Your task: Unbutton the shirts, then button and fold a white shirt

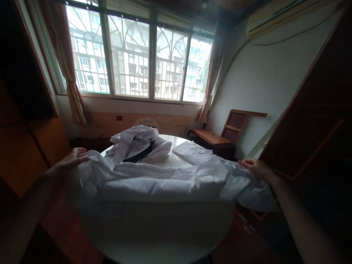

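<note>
Tied curtains (76,106) are flanking a four-paned window (152,62), while an air conditioner (269,22) is hanging on the right-hand wall (264,80).

Here we are, both bare forearms (295,214) reaching forward and slanting inward! Left hand (73,159) pinches tight; right hand (255,167), well apart and nearly level, curls into its own pinch!

On my feed the room is dim, with daylight coming through the window (152,55), whose panes glare and wash out the buildings (132,73) outside. Backlight leaves soft grey shadows in the white cloth (165,185) and dulls the near part of the bench (165,231). I see both side edges sinking almost to black, wide-angle stretch near the borders, and blurred forearms (299,223).
</note>
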`<state>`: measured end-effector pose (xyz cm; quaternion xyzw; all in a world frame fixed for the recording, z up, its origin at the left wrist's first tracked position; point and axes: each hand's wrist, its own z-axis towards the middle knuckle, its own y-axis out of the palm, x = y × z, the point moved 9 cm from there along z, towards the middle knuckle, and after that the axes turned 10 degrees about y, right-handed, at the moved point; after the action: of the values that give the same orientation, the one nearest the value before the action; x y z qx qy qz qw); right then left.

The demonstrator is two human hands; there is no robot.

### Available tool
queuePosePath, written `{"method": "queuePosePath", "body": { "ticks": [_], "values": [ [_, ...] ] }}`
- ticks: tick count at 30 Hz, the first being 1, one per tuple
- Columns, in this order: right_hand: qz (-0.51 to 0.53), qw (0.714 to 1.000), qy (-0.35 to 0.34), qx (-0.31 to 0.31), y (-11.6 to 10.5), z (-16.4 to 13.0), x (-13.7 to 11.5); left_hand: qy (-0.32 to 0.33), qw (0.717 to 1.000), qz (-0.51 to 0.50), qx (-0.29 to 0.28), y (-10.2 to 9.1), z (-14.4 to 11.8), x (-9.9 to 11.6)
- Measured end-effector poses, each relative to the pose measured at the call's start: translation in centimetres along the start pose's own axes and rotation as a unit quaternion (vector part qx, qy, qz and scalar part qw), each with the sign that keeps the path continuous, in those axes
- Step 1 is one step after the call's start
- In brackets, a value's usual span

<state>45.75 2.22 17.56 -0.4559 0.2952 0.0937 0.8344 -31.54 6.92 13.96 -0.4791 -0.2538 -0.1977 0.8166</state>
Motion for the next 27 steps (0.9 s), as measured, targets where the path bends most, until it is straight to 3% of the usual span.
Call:
{"method": "queuePosePath", "body": {
  "ticks": [3, 4, 5, 8, 11, 15, 18, 21, 23, 24, 25, 27],
  "values": [
    [0.029, 0.999, -0.019, -0.027, 2.1, -0.3, -2.8, 0.149, 0.988, -0.036, 0.017, 0.5, -0.5, 5.9],
    [0.044, 0.998, -0.034, -0.023, 2.7, -0.7, -4.4, 0.196, 0.979, -0.051, -0.002, 1.2, -1.0, 8.2],
    [0.051, 0.996, -0.056, -0.04, 3.8, -1.4, -6.3, 0.234, 0.969, -0.067, -0.043, 2.4, -1.7, 10.4],
    [0.043, 0.961, -0.154, -0.224, 9.6, -5.1, -12.3, 0.306, 0.925, -0.023, -0.223, 7.8, -5.0, 15.9],
    [-0.015, 0.901, -0.202, -0.384, 15.2, -9.8, -15.5, 0.356, 0.88, 0.018, -0.315, 12.0, -8.6, 19.0],
    [-0.127, 0.849, -0.234, -0.456, 19.0, -13.2, -16.5, 0.35, 0.857, 0.084, -0.368, 15.6, -11.2, 19.1],
    [-0.161, 0.87, -0.273, -0.378, 18.2, -12.9, -18.2, 0.341, 0.875, 0.14, -0.313, 15.7, -10.5, 19.0],
    [-0.138, 0.92, -0.275, -0.244, 14.5, -11.3, -20.3, 0.3, 0.929, 0.174, -0.128, 12.3, -8.6, 19.7],
    [-0.076, 0.925, -0.285, -0.24, 12.3, -11.1, -21.6, 0.285, 0.945, 0.156, -0.027, 9.7, -8.5, 20.6],
    [-0.036, 0.915, -0.296, -0.272, 11.7, -11.3, -22.2, 0.3, 0.944, 0.133, -0.022, 9.0, -9.0, 21.3],
    [0.0, 0.905, -0.302, -0.3, 11.2, -11.4, -22.7, 0.33, 0.937, 0.104, -0.053, 9.0, -9.9, 22.2],
    [0.05, 0.896, -0.298, -0.325, 10.6, -11.2, -23.0, 0.406, 0.892, 0.035, -0.196, 10.2, -13.0, 24.1]
  ]
}}
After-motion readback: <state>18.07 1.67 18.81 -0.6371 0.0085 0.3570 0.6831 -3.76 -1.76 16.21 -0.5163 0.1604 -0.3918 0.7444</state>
